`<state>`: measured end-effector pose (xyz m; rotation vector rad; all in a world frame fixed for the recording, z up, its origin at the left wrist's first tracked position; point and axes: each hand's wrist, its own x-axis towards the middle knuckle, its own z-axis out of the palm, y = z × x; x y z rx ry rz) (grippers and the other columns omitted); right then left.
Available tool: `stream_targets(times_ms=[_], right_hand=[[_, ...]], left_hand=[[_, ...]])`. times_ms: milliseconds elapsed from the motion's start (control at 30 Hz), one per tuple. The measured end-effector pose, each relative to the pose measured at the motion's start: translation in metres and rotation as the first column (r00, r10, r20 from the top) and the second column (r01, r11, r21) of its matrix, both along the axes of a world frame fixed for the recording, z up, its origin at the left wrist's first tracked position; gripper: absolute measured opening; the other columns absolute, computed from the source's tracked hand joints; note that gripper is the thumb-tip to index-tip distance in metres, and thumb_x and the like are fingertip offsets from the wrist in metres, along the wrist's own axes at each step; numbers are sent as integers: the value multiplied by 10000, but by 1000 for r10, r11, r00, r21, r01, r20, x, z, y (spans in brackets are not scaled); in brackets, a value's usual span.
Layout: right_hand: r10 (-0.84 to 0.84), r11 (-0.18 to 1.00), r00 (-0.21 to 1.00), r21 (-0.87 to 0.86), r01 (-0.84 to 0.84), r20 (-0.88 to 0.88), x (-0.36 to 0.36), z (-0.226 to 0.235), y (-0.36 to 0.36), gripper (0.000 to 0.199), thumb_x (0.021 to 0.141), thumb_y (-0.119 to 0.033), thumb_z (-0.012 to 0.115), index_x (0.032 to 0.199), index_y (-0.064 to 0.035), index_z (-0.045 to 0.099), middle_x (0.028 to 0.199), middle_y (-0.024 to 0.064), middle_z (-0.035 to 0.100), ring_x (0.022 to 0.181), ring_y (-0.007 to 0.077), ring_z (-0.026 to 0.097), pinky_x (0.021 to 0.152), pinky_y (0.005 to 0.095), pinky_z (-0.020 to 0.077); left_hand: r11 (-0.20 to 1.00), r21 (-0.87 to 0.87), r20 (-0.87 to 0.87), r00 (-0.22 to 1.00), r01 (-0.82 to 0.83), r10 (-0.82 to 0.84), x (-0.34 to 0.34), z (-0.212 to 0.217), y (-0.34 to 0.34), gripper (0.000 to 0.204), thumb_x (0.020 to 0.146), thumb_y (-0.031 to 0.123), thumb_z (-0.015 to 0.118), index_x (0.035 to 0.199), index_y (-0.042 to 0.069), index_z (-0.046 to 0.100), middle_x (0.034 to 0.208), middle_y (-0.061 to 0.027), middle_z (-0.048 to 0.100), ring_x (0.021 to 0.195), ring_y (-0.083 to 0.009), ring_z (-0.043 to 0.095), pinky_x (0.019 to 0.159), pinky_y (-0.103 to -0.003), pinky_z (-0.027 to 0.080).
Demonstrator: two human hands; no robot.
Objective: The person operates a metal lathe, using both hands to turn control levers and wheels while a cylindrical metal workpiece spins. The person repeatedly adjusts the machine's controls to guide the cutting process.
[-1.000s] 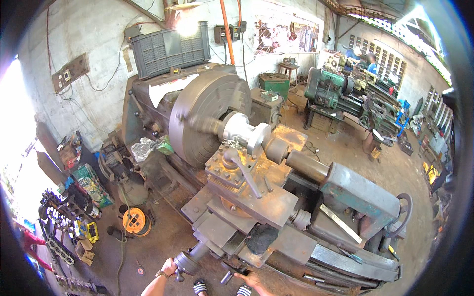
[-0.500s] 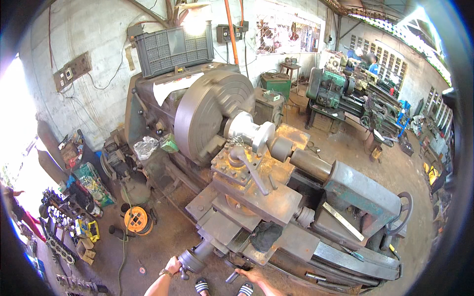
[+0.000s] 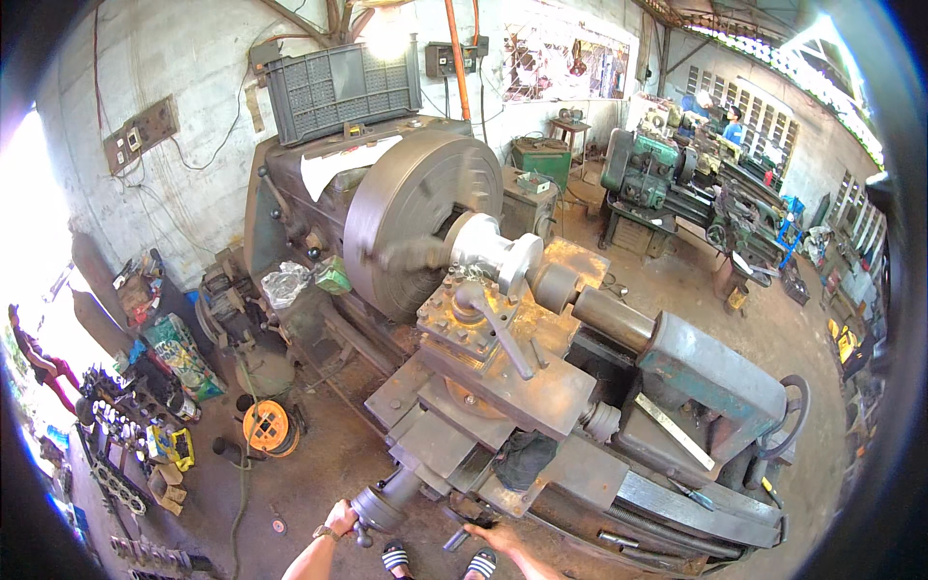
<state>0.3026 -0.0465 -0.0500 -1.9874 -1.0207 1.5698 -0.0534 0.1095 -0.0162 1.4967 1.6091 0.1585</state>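
Workshop floor, concrete and oily, with a big old lathe point(image 3: 541, 387) across the middle; we take the lathe as our landmark. At its near end, low on the carriage, our left hand point(image 3: 340, 517) is wrapped closed around the crank handle point(image 3: 379, 505) of the cross-slide. Our right hand point(image 3: 493, 535) rests just right of that, fingers loosely curled on the carriage's lower edge; we cannot tell whether it grips anything. Up the lathe from the handle sits the tool post point(image 3: 483, 324), and beyond it the large faceplate point(image 3: 416, 222) carrying a pale flanged workpiece point(image 3: 498, 256), blurred as if turning. Right of the tool post is the tailstock point(image 3: 710, 372).

Handling, as we judge it: the crank is rigid steel, heavy-geared, likely greasy, so it wants a full fist on the knob and slow, even turns. A grey crate point(image 3: 333, 82) sits on the headstock behind. An orange cable reel point(image 3: 266, 425) lies on the floor left of the lathe.
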Motion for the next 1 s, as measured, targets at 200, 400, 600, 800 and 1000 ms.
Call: stream_targets(times_ms=[200, 400, 600, 800, 1000], right_hand=[[-47, 999, 994, 7, 48, -100, -4, -9, 1, 835, 707, -691, 680, 1229, -41, 617, 1272, 177, 595, 1217, 296, 528, 1019, 358, 397], [7, 1000, 999, -6, -7, -34, -1, -6, 1, 825, 711, -744, 626, 1211, -89, 640, 1220, 164, 626, 1159, 295, 564, 986, 363, 420], [18, 999, 998, -33, -16, 54, -3, -14, 2, 836, 699, -711, 666, 1234, -70, 620, 1220, 145, 630, 1144, 277, 576, 983, 355, 424], [-149, 989, 987, 0, 149, -55, -7, 30, -4, 829, 691, -648, 725, 1211, -12, 616, 1248, 174, 602, 1183, 295, 538, 997, 376, 411], [-193, 971, 971, 112, 209, -142, -9, 43, -3, 787, 695, -620, 746, 1204, -33, 629, 1171, 163, 649, 1098, 264, 589, 952, 379, 437]], left_hand=[[999, -17, -82, 996, -32, 31, -6, -20, 2, 356, 782, 273, 534, 682, -57, 624, 556, -187, 608, 497, -275, 633, 503, -398, 492], [999, 5, -89, 995, 42, -42, -12, -31, 5, 371, 778, 276, 536, 697, -75, 625, 604, -213, 627, 576, -304, 665, 566, -413, 508], [998, -66, -74, 997, 9, -14, -16, -47, 3, 372, 761, 262, 535, 719, -97, 627, 690, -299, 626, 731, -396, 680, 646, -455, 516], [996, 52, -99, 993, 76, -71, -25, -66, 9, 411, 766, 293, 542, 657, -97, 609, 578, -247, 605, 606, -339, 676, 585, -431, 518], [996, -63, -108, 991, 69, -76, -22, -54, 7, 389, 781, 280, 545, 680, -88, 621, 553, -211, 611, 517, -296, 659, 528, -408, 520]])
